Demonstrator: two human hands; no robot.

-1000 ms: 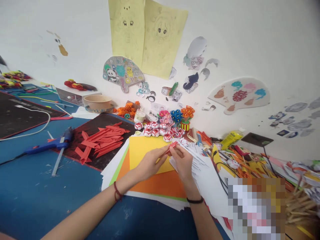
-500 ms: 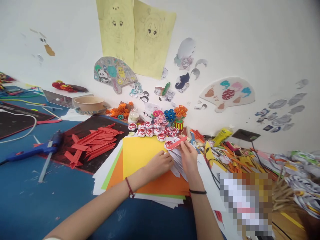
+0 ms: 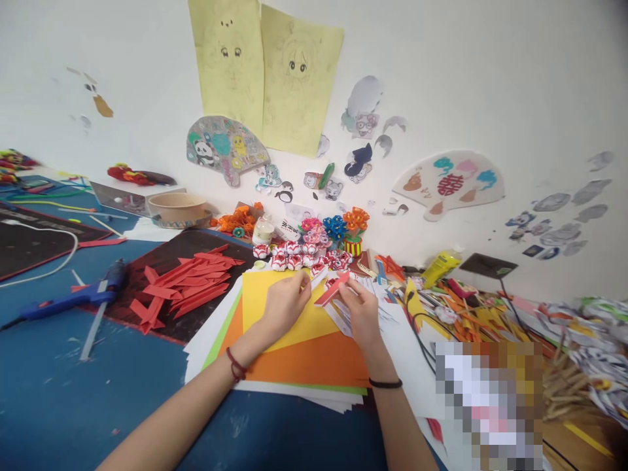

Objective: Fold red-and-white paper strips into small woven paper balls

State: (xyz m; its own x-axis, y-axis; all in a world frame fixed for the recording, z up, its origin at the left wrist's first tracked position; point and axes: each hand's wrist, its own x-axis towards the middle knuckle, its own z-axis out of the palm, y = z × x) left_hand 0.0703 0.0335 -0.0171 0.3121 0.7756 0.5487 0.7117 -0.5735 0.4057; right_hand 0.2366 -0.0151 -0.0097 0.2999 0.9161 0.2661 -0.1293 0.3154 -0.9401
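Observation:
My left hand (image 3: 285, 302) is closed, thumb and fingers pinching a narrow white paper strip (image 3: 318, 279). Close beside it, my right hand (image 3: 362, 313) grips a red folded paper strip (image 3: 328, 294) between thumb and fingertips. Both hands are above a stack of coloured sheets, with a yellow sheet (image 3: 258, 297) and an orange sheet (image 3: 304, 367) on top. Several white paper strips (image 3: 342, 316) lie under the right hand. Just beyond the hands sit red-and-white paper flowers (image 3: 294, 261). A pile of red folded strips (image 3: 196, 278) lies to the left.
A blue glue gun (image 3: 73, 299) rests on the blue table (image 3: 53, 405) at the left. Behind stand a round tan bowl (image 3: 177, 208) and small flower bunches (image 3: 335, 229). A yellow bottle (image 3: 440, 267) and paper scraps crowd the right. A black cable (image 3: 417, 330) runs there.
My left hand has moved up and away from the lower strips, now with a white strip in its fingers. My right hand has lowered slightly, and the red strip is turned more steeply.

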